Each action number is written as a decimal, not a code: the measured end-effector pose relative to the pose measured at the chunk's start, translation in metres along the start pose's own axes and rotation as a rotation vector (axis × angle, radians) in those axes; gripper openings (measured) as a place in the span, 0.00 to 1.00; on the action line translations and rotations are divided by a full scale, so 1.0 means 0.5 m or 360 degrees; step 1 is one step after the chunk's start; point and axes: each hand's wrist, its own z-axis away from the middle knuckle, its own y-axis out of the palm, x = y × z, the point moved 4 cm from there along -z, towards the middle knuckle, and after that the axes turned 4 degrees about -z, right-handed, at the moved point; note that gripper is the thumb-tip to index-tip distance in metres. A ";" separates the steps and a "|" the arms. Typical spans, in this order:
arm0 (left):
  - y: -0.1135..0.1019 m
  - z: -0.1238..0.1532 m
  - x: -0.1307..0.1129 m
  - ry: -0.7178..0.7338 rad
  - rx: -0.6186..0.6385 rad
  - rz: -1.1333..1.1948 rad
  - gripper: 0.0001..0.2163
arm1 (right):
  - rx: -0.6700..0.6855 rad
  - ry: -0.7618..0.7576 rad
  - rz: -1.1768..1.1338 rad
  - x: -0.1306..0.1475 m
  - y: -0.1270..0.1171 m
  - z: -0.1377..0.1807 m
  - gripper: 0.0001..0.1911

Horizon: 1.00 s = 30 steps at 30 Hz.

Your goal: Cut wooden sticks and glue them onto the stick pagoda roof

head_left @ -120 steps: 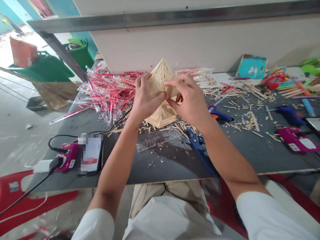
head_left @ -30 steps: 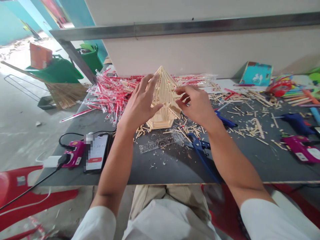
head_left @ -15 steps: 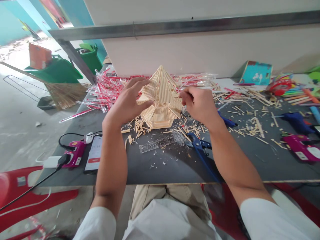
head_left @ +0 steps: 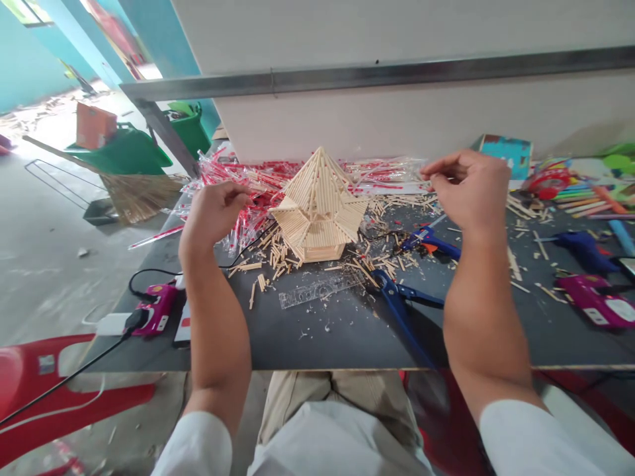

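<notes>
A pagoda-like model (head_left: pixel 320 192) of thin wooden sticks stands on the dark table, with a pointed upper roof and a flared lower roof. Neither hand touches it. To its left, my left hand (head_left: pixel 213 215) is raised with the fingers curled and the thumb near the index finger. Off to the right and higher up, my right hand (head_left: pixel 469 188) has thumb and fingertips pinched together. Anything held at either set of fingertips is too small to make out. Below my right hand lies a blue glue gun (head_left: pixel 436 244). Blue-handled cutters (head_left: pixel 397 304) rest in front of it.
Plastic-wrapped red-and-clear packets (head_left: pixel 238 172) are heaped behind the model. Stick offcuts surround it, with a clear ruler (head_left: pixel 317 291) in front. A purple power strip (head_left: pixel 157 307) and a partly hidden phone (head_left: pixel 183 324) lie left. Another glue gun (head_left: pixel 585 250) lies right.
Both hands have moved away from the model, the left to the left and the right to the right and up. My left fingers, spread before, are now curled in.
</notes>
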 end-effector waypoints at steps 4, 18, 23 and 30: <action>0.023 -0.006 -0.005 0.0004 0.0086 -0.0113 0.14 | 0.0137 -0.0049 -0.0014 0.036 0.046 0.020 0.11; 0.091 -0.018 -0.028 0.0196 0.0369 -0.0232 0.17 | 0.0221 -0.0612 0.0386 0.164 0.246 0.142 0.36; 0.093 -0.019 -0.027 0.0197 0.0362 -0.0258 0.15 | 0.0205 -0.0538 0.0385 0.155 0.249 0.138 0.34; 0.094 -0.018 -0.029 0.0230 0.0349 -0.0264 0.15 | 0.0217 -0.0521 0.0440 0.159 0.248 0.131 0.29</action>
